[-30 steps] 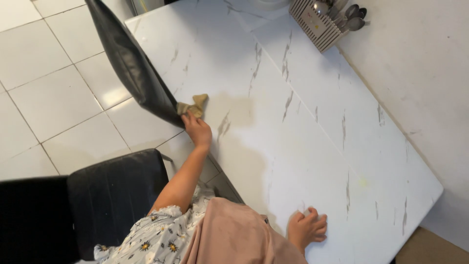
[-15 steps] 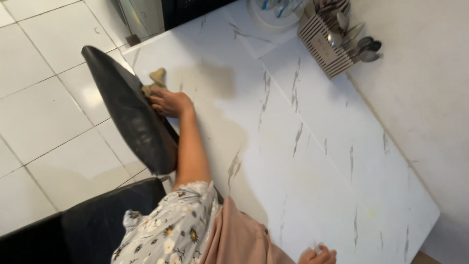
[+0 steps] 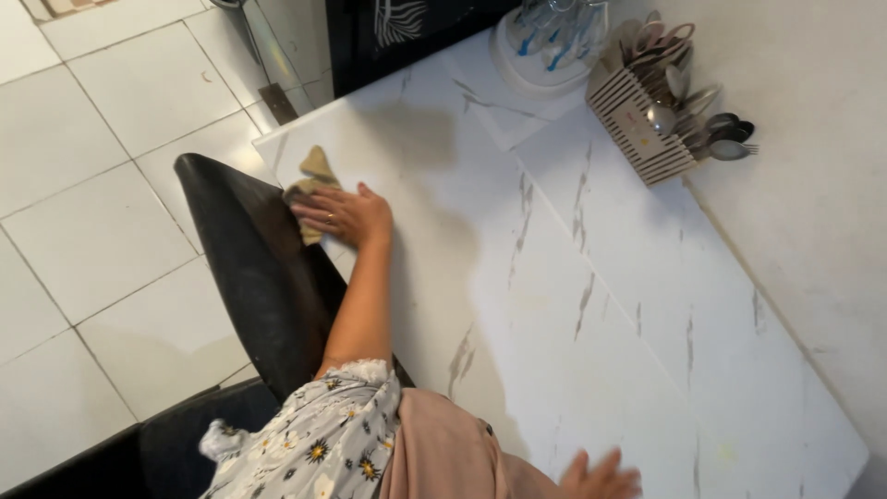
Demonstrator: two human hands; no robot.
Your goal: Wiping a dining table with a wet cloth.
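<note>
My left hand presses a small tan cloth flat on the white marble-pattern table, near its far left edge beside a black chair back. A ring shows on one finger. My right hand rests on the near part of the table at the bottom of the view, fingers spread and blurred, holding nothing.
A slatted cutlery holder with spoons and forks stands at the far right by the wall. A white round rack with several items sits behind it. A black cabinet stands past the table. White floor tiles lie to the left.
My left hand has slid the cloth farther along the table's left edge, away from me. My right hand has opened its fingers and sits lower in view as the camera tilted up.
</note>
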